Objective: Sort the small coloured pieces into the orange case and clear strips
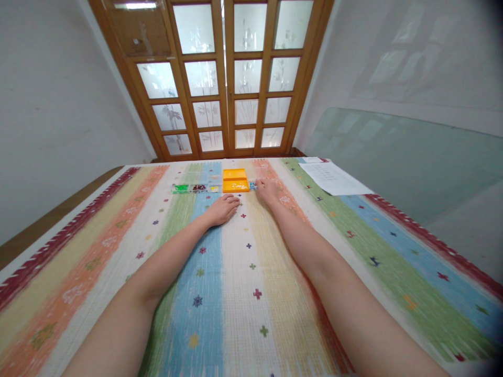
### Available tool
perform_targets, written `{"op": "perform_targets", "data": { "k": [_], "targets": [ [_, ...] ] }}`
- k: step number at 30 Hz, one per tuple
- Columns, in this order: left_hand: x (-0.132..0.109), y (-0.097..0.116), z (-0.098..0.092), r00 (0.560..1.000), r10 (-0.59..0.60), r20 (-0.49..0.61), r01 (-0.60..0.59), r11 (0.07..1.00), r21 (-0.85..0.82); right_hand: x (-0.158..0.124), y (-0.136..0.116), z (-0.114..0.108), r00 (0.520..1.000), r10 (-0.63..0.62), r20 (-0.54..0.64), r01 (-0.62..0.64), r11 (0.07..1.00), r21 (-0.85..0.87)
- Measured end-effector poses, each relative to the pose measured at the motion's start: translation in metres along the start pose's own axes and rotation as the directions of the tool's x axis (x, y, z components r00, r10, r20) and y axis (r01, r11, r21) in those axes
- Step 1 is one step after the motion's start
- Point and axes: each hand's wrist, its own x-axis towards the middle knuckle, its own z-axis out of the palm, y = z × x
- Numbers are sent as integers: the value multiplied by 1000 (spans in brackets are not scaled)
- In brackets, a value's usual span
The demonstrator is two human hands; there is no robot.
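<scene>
An orange box with its lid raised stands at the far middle of the table, small white pieces inside. Left of it is a row of clear boxes holding green pieces, dark red pieces and yellow pieces. Blue pieces lie just right of the orange box. My left hand rests flat on the cloth in front of the orange box, holding nothing. Beside the blue pieces, my right hand has its fingers drawn together; anything between them is too small to tell.
A striped, patterned cloth covers the table. White printed sheets lie at the far right. Wooden doors with glass panes stand beyond the table, and a glass panel leans by the right wall.
</scene>
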Motion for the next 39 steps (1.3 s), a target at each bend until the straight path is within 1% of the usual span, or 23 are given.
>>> {"op": "perform_targets", "data": {
  "k": [5,9,15,19,23,27,32,36,39],
  "targets": [
    [0,0,-3,1000,-12,-8,12,1000,-23,-2,-2,-1,1000,11,7,-11,1000,-7],
    [-1,-2,-8,999,-44,-28,42,998,-55,-3,-4,-1,1000,18,16,-17,1000,-12],
    [-2,-8,-16,1000,-20,-3,20,998,-66,-4,-6,-2,999,31,30,-30,999,-22],
    [-2,-10,-15,1000,-23,-1,23,998,-59,-4,-8,-2,999,34,35,-33,999,-24],
    [-3,-14,-11,995,-89,-33,86,992,-93,-6,-7,-3,999,29,40,-29,999,-16],
    [-6,-21,-8,986,-146,-75,133,979,-152,-10,-6,-5,1000,-9,21,8,999,45],
    [-7,-29,-8,959,-247,-137,211,950,-232,-15,-9,-9,1000,-17,8,16,998,68],
    [-9,-38,-8,951,-287,-118,251,935,-252,-15,-11,-9,1000,-29,1,29,997,67],
    [-11,-40,-7,959,-268,-95,240,942,-233,-13,-11,-8,1000,-14,3,14,999,52]
  ]
}}
